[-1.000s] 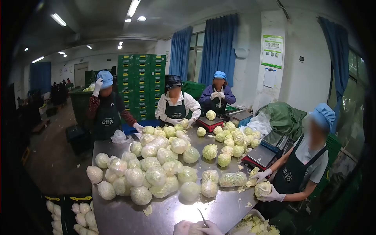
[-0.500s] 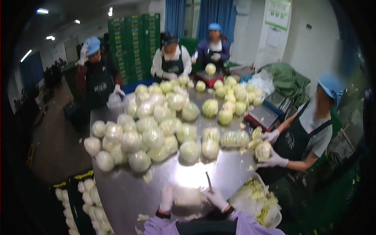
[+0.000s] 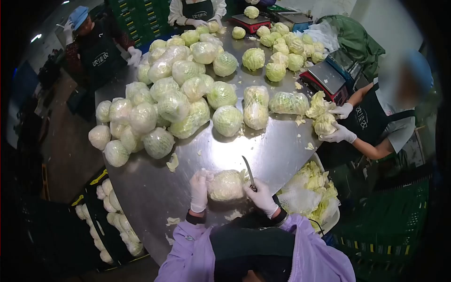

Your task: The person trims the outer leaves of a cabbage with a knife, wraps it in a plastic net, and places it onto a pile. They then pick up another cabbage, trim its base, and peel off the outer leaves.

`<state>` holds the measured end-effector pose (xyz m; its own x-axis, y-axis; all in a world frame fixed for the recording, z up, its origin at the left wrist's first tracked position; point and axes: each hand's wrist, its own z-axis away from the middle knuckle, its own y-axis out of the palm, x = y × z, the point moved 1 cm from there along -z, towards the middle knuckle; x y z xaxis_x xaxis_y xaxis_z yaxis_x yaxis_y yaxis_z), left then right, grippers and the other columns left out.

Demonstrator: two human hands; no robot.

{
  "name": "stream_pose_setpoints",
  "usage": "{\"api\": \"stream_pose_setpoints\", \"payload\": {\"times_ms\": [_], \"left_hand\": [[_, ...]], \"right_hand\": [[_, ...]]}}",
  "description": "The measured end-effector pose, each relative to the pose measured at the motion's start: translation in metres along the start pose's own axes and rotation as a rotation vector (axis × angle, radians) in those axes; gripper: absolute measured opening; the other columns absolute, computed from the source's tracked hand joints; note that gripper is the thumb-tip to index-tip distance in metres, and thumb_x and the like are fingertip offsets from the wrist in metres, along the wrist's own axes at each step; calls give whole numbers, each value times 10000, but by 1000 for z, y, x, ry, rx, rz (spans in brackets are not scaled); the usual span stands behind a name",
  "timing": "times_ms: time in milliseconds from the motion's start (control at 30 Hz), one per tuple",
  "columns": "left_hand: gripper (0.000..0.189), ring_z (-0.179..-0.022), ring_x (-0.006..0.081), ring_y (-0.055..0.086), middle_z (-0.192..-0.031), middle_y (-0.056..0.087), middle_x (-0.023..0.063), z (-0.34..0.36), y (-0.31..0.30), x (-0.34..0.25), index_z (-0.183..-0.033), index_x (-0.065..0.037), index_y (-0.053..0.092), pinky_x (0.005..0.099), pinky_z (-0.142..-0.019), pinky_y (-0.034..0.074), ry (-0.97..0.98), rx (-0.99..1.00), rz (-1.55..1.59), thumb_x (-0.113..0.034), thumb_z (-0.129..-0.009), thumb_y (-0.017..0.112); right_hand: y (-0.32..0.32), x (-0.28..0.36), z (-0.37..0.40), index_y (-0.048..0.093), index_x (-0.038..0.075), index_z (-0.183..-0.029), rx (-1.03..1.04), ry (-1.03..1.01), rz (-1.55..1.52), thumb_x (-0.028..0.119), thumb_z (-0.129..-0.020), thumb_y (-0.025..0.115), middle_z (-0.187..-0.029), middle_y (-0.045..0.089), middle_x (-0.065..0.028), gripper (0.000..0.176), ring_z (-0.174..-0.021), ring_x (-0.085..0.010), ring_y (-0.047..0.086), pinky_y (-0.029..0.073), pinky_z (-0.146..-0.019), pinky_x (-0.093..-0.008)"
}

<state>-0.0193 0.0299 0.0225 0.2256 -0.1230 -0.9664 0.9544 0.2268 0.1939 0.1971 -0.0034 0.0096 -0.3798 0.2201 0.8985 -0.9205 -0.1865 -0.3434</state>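
One cabbage [image 3: 226,185] lies on the near part of the metal table [image 3: 145,197]. The left hand [image 3: 199,190], half curled, is at its left end; its grip I cannot tell. The right hand [image 3: 263,196], closed, holds a knife [image 3: 250,174]. Far left, green crates [image 3: 136,21] stand beyond piled cabbages [image 3: 172,105].

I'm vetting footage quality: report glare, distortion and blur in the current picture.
Head view: white glare on the metal table, beyond the nearest cabbage; same head view: wide-angle bowing, black corners; head view again: blue cap at right blurred, knife fairly crisp.
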Motion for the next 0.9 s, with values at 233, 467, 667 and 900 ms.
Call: {"api": "stream_pose_setpoints", "payload": {"times_ms": [233, 467, 667, 900], "left_hand": [[291, -753, 95, 566, -813, 638, 36, 5, 11, 2, -902, 12, 627, 249, -720, 454, 72, 17, -136, -198, -984, 444], [259, -764, 88, 570, -822, 646, 29, 5, 1, -5, -905, 7, 631, 245, -725, 461, 89, 115, -187, -169, -980, 456], [222, -741, 135, 589, -784, 646, 51, 12, -2, -13, -958, 54, 624, 268, -695, 474, -45, 100, -93, -116, -956, 481], [179, -808, 280, 636, -874, 667, 147, 27, 3, -27, -992, 6, 641, 334, -722, 488, 357, 276, -566, -134, -896, 584]], "right_hand": [[13, 54, 0, 589, 41, -905, -97, -504, 481, 212, -801, 672, -832, 577, -130, 217, -730, -342, 591, 476, -674, -395], [-16, 72, -9, 561, 39, -847, 285, 132, -428, 127, -899, 586, -655, 533, 7, 105, -574, -63, 496, 397, -523, -216], [-17, 71, -11, 558, 40, -843, 255, 86, -593, 106, -878, 591, -645, 539, 0, 82, -530, -64, 477, 386, -508, -201], [-61, 104, -2, 550, 41, -854, 69, -65, -777, 77, -878, 541, -712, 548, -13, 45, -571, -64, 482, 389, -530, -212]]}}
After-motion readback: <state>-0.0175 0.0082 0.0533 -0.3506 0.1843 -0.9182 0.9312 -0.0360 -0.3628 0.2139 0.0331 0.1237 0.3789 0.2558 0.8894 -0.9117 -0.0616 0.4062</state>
